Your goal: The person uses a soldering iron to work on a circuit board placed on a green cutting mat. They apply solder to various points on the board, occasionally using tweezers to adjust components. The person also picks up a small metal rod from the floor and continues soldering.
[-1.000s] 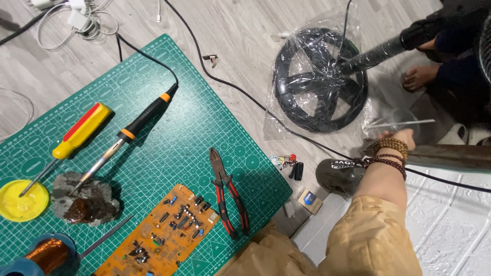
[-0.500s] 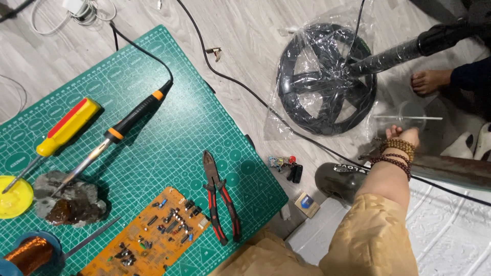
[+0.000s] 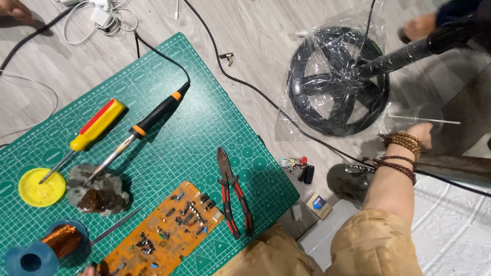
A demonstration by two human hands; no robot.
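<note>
My right hand [image 3: 420,134] reaches out to the right over the floor, with brown bead bracelets [image 3: 400,153] on the wrist. Its fingers touch the base of a clear plastic cup [image 3: 428,113] with a straw [image 3: 429,120]; the wrist hides the grip. My left hand is out of the picture. On the green cutting mat [image 3: 204,112] lie red-handled pliers [image 3: 232,191], an orange circuit board [image 3: 163,230], a soldering iron [image 3: 148,122] resting on a grey lump [image 3: 97,191], and a yellow-and-red screwdriver [image 3: 94,128].
A black round fan base in clear plastic [image 3: 335,82] lies on the wood floor with a black pole [image 3: 404,51]. A yellow lid [image 3: 41,186] and copper wire spool [image 3: 51,243] sit at the mat's left. Another person's hand [image 3: 13,7] and foot [image 3: 419,25] show at the top. Cables cross the floor.
The view has drifted, so everything sits a little lower and to the left. My right hand stays by the clear cup. The other person's foot has moved up toward the top edge.
</note>
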